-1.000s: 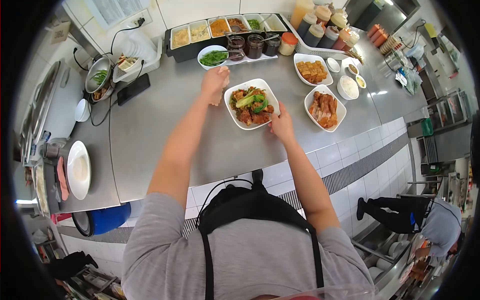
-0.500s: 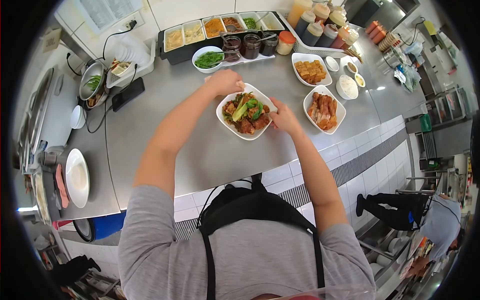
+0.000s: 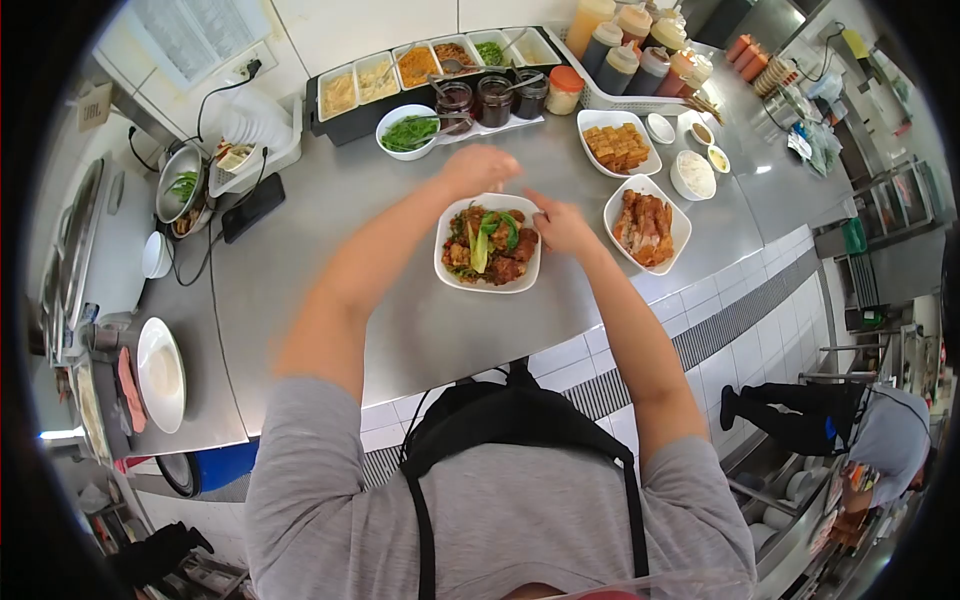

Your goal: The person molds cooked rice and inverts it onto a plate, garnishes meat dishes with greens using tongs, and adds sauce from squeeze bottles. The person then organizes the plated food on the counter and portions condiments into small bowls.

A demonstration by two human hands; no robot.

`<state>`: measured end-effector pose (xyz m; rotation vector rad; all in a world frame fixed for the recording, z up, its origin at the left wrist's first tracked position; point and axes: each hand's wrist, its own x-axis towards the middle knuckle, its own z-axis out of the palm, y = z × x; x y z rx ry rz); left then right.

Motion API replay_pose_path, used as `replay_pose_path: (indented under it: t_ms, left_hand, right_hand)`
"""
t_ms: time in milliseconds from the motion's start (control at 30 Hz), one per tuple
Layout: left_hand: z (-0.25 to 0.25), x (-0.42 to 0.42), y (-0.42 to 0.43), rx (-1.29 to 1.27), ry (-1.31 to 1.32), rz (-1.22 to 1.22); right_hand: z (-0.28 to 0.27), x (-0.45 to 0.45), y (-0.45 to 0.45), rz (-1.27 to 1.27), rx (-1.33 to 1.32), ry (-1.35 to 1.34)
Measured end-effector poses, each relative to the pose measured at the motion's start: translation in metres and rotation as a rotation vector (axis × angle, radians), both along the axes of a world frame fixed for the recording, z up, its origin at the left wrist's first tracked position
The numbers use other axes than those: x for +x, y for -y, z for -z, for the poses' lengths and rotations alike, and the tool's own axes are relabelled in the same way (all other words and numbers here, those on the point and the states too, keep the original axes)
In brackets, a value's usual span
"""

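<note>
A white square bowl (image 3: 447, 279) of browned, sauced pieces topped with green leafy vegetable (image 3: 484, 240) sits on the steel counter before me. My right hand (image 3: 563, 226) is at its upper right corner, thumb and forefinger along the rim, gripping it. Above the far rim is my left hand (image 3: 482, 170), apart from the bowl. Motion smears its fingers, so whether it holds anything is unclear. Close by on the right stand a white dish of sliced roasted meat (image 3: 643, 228) and another of golden fried cubes (image 3: 616, 147).
Behind are a bowl of chopped greens (image 3: 409, 132), dark sauce jars (image 3: 494, 103) and a topping rack (image 3: 340, 127). Squeeze bottles (image 3: 618, 72) fill a basket at the back. A rice bowl (image 3: 693, 175), phone (image 3: 254, 208) and white plate (image 3: 162, 376) lie around. Another person (image 3: 880, 430) stands at right.
The bowl has turned so its sides sit squarer to me. My left hand has left the far rim and moved right. My right hand stays at the bowl's right side.
</note>
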<state>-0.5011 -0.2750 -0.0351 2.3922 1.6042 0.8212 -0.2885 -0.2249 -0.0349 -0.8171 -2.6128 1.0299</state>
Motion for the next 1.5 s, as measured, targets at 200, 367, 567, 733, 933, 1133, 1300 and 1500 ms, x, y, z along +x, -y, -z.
replay_pose_path:
  t_ms: [200, 367, 567, 733, 933, 1133, 1300, 1500]
  left_hand:
    - [0.042, -0.071, 0.022, -0.628, 0.704, -0.326]
    - [0.011, -0.029, 0.059, -0.442, 0.346, -0.165]
    - [0.008, -0.013, 0.060, -0.573, -0.003, -0.347]
    - [0.026, 0.026, 0.103, -0.505, 2.253, -0.127]
    - [0.061, 0.112, 0.136, -0.064, 2.475, 0.234]
    - [0.006, 0.124, 0.166, 0.061, 2.473, -0.534]
    - [0.033, 0.065, 0.190, 0.352, 2.237, 0.205]
    - [-0.001, 0.098, 0.212, 0.217, 2.122, -0.571]
  right_hand:
    - [-0.001, 0.040, 0.055, 0.328, -0.556, -0.090]
    - [0.012, 0.028, 0.093, 0.390, -0.793, -0.189]
    - [0.015, 0.032, 0.101, 0.307, -0.767, -0.239]
    - [0.009, 0.031, 0.126, 0.383, -0.947, -0.380]
    - [-0.008, 0.008, 0.122, 0.354, -0.764, -0.535]
    - [0.012, 0.013, 0.106, 0.389, -0.501, -0.443]
    - [0.025, 0.022, 0.097, 0.458, -0.576, -0.387]
    - [0.023, 0.033, 0.085, 0.439, -0.726, -0.446]
